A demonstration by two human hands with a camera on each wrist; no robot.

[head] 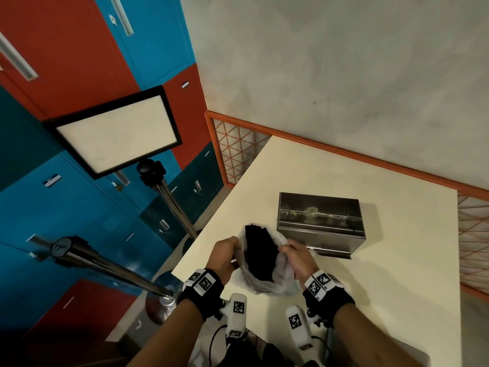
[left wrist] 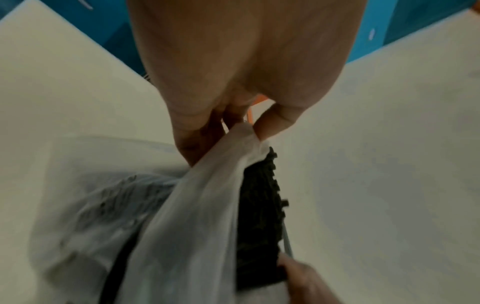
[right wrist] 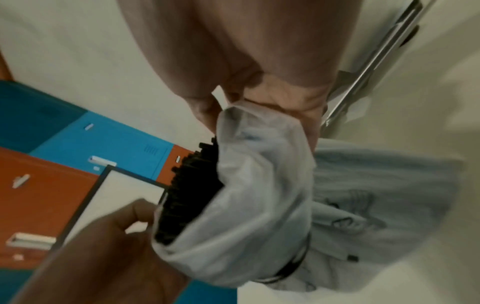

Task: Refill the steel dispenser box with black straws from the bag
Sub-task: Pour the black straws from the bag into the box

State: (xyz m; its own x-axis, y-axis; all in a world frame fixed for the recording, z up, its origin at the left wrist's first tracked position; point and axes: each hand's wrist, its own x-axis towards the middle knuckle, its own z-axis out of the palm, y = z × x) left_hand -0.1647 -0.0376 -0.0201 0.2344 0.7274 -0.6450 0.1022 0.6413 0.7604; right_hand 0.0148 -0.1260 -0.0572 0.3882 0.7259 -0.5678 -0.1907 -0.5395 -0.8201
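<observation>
A thin white plastic bag (head: pixel 281 274) lies on the cream table (head: pixel 383 287) with a thick bundle of black straws (head: pixel 260 250) showing through its open mouth. My left hand (head: pixel 225 256) pinches the left rim of the bag (left wrist: pixel 207 185); the black straws (left wrist: pixel 259 205) sit just beside my fingers (left wrist: pixel 270 123). My right hand (head: pixel 296 256) pinches the right rim of the bag (right wrist: pixel 254 185), next to the black straws (right wrist: pixel 189 191). The steel dispenser box (head: pixel 320 226) stands just beyond the bag, its clear lid down.
An orange lattice rail (head: pixel 232 152) borders the table's far and right sides. A light panel on a stand (head: pixel 116 133) and a metal post (head: pixel 105 266) stand left of the table, before red and blue lockers (head: pixel 66 62). Cables (head: pixel 219 340) hang near the table's front edge.
</observation>
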